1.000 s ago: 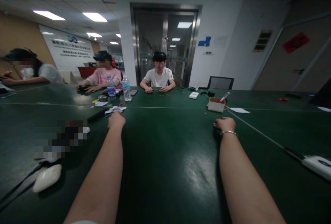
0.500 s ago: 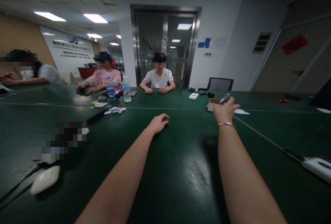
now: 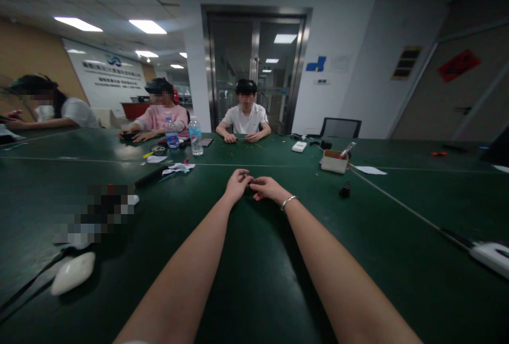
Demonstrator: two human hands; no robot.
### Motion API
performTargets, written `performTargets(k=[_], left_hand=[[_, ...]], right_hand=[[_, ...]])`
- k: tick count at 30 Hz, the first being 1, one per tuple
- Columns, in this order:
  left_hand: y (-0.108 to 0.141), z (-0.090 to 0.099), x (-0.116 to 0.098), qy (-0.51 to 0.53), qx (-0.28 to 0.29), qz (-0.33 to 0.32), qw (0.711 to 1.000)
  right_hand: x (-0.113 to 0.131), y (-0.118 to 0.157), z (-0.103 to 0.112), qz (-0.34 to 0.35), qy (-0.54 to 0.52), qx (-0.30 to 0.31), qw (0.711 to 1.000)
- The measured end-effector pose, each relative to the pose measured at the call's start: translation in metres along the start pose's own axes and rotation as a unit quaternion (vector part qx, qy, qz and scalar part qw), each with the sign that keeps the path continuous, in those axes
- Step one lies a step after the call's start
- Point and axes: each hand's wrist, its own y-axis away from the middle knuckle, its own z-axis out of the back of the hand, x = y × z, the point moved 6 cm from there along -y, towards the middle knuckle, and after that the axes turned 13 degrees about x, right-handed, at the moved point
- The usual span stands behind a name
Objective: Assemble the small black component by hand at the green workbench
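Both hands meet over the middle of the green table [image 3: 274,259]. My left hand [image 3: 237,185] is closed around a small dark object [image 3: 249,181], too small to name. My right hand [image 3: 270,189], with a silver bangle at the wrist, touches the same spot from the right, its thumb and fingers pinched at the object. Further right, a small black object [image 3: 345,190] stands on the table. Behind it sits an open cardboard box [image 3: 334,162] with a pen-like item [image 3: 347,149] leaning in it.
Two water bottles [image 3: 196,137] and paper scraps [image 3: 177,168] lie back left. A white rounded object [image 3: 73,274] is at near left, a white power strip [image 3: 491,257] with its cable at right. Across the table a person [image 3: 246,116] sits; two more sit further left.
My right hand has moved from the cardboard box left to my left hand. The pen-like item now leans in the box, and the black object in front of it has come into view.
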Motion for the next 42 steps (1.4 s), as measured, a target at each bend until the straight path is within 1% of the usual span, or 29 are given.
performTargets(k=[3, 4, 8, 10, 14, 17, 20, 25, 29, 35, 38, 42], left_hand=[[0.002, 0.004, -0.005, 0.033, -0.034, -0.006, 0.999], [0.002, 0.004, -0.004, 0.043, -0.033, -0.003, 0.999], [-0.001, 0.001, 0.004, 0.063, 0.002, 0.022, 0.998], [-0.002, 0.001, 0.009, 0.035, 0.010, 0.027, 0.999], [-0.004, 0.002, 0.012, -0.056, 0.026, 0.029, 0.998], [-0.004, 0.003, 0.013, -0.076, 0.025, 0.031, 0.996], [-0.003, 0.004, 0.013, -0.063, 0.013, 0.032, 0.997], [-0.002, 0.005, 0.016, -0.044, 0.019, 0.075, 0.996], [0.000, 0.008, 0.016, -0.078, 0.025, 0.099, 0.992], [0.000, 0.009, 0.016, -0.159, 0.059, 0.110, 0.979], [0.000, 0.010, 0.016, -0.176, 0.052, 0.113, 0.976], [0.000, 0.010, 0.017, -0.174, 0.049, 0.116, 0.977]], right_hand=[[0.001, -0.008, -0.005, 0.040, -0.015, -0.006, 0.999], [0.001, -0.009, -0.005, 0.047, -0.022, -0.011, 0.999], [-0.002, -0.004, 0.003, 0.063, -0.048, -0.041, 0.996], [-0.003, 0.000, 0.009, 0.068, -0.055, -0.057, 0.995], [-0.005, 0.004, 0.018, 0.081, -0.056, -0.074, 0.992], [-0.006, 0.004, 0.020, 0.088, -0.056, -0.072, 0.992], [-0.007, 0.003, 0.020, 0.091, -0.060, -0.070, 0.992], [-0.007, 0.003, 0.020, 0.093, -0.050, -0.069, 0.992], [-0.007, 0.004, 0.020, 0.100, -0.036, -0.060, 0.993], [-0.006, 0.005, 0.018, 0.089, -0.046, -0.038, 0.994], [-0.006, 0.006, 0.017, 0.084, -0.049, -0.032, 0.995], [-0.005, 0.007, 0.016, 0.078, -0.050, -0.024, 0.995]])
